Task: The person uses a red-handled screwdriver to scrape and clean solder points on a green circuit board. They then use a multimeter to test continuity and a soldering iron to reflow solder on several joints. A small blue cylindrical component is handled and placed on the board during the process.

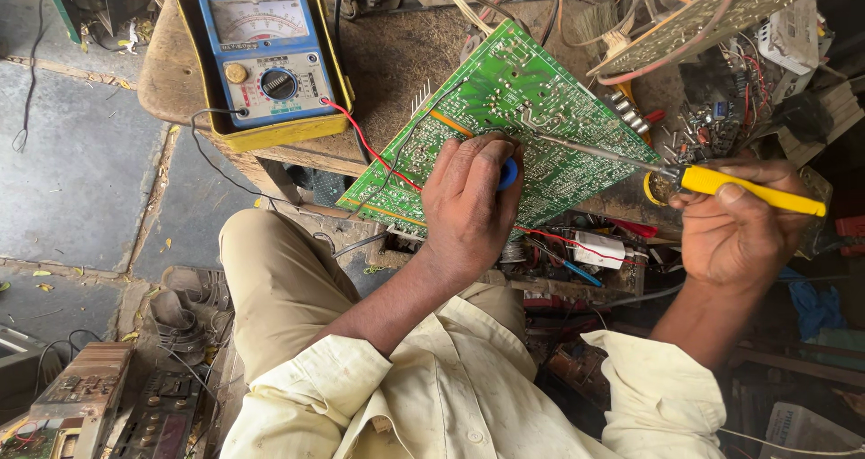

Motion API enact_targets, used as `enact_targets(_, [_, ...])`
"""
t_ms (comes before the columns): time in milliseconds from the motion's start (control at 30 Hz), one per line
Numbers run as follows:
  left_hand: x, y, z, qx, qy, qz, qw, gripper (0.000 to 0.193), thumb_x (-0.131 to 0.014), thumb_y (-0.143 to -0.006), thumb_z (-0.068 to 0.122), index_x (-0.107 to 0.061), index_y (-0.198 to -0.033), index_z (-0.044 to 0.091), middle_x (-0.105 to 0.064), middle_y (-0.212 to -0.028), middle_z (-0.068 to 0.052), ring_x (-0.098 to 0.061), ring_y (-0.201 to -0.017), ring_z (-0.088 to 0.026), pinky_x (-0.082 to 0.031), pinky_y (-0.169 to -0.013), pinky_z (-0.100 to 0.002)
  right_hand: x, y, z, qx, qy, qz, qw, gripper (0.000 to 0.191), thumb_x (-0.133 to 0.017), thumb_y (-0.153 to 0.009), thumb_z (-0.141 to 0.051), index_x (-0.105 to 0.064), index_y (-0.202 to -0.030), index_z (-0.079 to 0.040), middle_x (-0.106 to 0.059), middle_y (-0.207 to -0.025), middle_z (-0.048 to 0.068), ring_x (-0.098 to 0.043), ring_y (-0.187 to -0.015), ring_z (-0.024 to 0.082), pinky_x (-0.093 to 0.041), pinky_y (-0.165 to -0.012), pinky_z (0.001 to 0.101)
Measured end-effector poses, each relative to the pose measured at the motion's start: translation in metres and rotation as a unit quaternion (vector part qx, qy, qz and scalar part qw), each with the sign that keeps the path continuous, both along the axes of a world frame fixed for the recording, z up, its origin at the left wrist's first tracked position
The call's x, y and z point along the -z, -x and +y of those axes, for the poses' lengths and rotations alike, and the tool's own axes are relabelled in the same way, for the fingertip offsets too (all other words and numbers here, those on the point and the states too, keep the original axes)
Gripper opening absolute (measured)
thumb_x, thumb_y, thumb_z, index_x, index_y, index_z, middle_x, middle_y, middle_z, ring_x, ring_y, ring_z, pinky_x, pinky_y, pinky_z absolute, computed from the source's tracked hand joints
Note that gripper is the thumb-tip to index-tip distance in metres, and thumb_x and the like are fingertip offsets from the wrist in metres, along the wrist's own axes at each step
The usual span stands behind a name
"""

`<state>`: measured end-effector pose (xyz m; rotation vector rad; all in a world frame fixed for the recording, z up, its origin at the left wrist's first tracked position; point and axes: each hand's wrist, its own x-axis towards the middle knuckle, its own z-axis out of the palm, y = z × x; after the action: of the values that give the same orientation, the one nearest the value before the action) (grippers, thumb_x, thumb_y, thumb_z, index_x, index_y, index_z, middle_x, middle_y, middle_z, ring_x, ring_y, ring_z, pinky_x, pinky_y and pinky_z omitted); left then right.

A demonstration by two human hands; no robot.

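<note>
wooden bench (396, 54) | on it: yellow-cased meter (263, 58), green circuit board (505, 121)

This is a cramped electronics repair workshop: an analog multimeter (263, 58) in a yellow case sits on a worn wooden bench (396, 58), amid bare circuit boards (505, 121), tangled wires (541, 4), loose components (712, 121) and gutted equipment chassis (77, 396) on the stone floor (72, 162).

Tilted green circuit board (505, 108), yellow-handled soldering iron (721, 184), tip on it
</note>
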<state>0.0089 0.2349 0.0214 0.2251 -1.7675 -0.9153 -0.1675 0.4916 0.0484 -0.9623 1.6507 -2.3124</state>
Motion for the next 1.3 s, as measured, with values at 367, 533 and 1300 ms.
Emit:
enact_targets(367, [0.003, 0.001, 0.000, 0.003, 0.018, -0.006, 1.000, 0.039, -0.078, -0.086, -0.006, -0.059, -0.119, 0.001, -0.066, -0.118, -0.014, -0.065, -0.105, -0.031, -0.052, -0.089, -0.040, -0.014, -0.002, -0.007, 0.029, -0.014, -0.004, 0.999, 0.003, -0.060, -0.100, 0.005, -0.058, -0.103, 0.006, -0.067, -0.096, 0.024, -0.069, -0.080, 0.031, -0.061, -0.071, 0.0435])
enact_targets(533, [0.004, 0.002, 0.001, -0.001, 0.016, -0.003, 1.000, 0.040, -0.079, -0.085, -0.005, -0.058, -0.119, 0.001, -0.066, -0.118, -0.014, -0.066, -0.105, -0.032, -0.052, -0.090, -0.041, -0.014, -0.002, -0.007, 0.008, -0.013, 0.017, 1.000, 0.004, -0.058, -0.101, 0.007, -0.058, -0.105, 0.006, -0.068, -0.099, 0.025, -0.070, -0.082, 0.032, -0.062, -0.074, 0.0436])
enact_targets(1300, [0.002, 0.003, 0.003, -0.002, 0.000, 0.008, 1.000, 0.038, -0.079, -0.088, -0.006, -0.058, -0.118, 0.002, -0.066, -0.117, -0.013, -0.066, -0.103, -0.030, -0.052, -0.088, -0.039, -0.009, 0.001, -0.003, 0.033, -0.010, 0.009, 0.999, 0.004, -0.062, -0.103, 0.007, -0.058, -0.104, 0.006, -0.067, -0.097, 0.023, -0.070, -0.084, 0.034, -0.061, -0.071, 0.0458])
